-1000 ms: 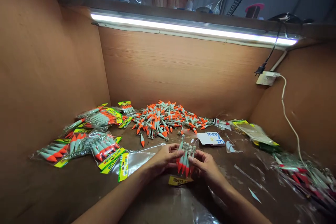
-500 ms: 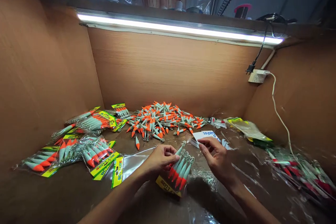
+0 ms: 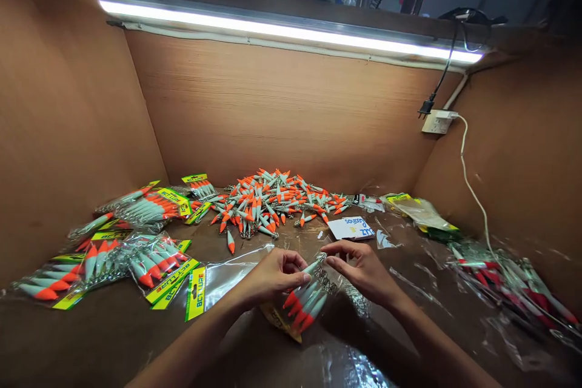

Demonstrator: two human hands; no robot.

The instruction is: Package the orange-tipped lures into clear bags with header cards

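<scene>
My left hand [image 3: 273, 276] is closed on a clear bag of several pale green and orange squid lures [image 3: 302, 309], pinching it near its open top; a yellow label shows at the bag's lower end. My right hand [image 3: 364, 270] pinches the top of the same bag, at the lures' metal hooks. The bag lies tilted on the brown table in front of me. A heap of loose lures [image 3: 268, 203] of the same colours lies further back in the middle.
Filled lure packs [image 3: 150, 257] with yellow labels are stacked at the left. An empty bag [image 3: 213, 282] lies beside my left hand. A white card [image 3: 351, 227] sits behind my right hand. More bags and red lures [image 3: 513, 285] lie at the right. Brown walls enclose the table.
My right hand left the bag, reached toward the white card, then came back to pinch the bag's top. The bag has tilted and moved a little toward me.
</scene>
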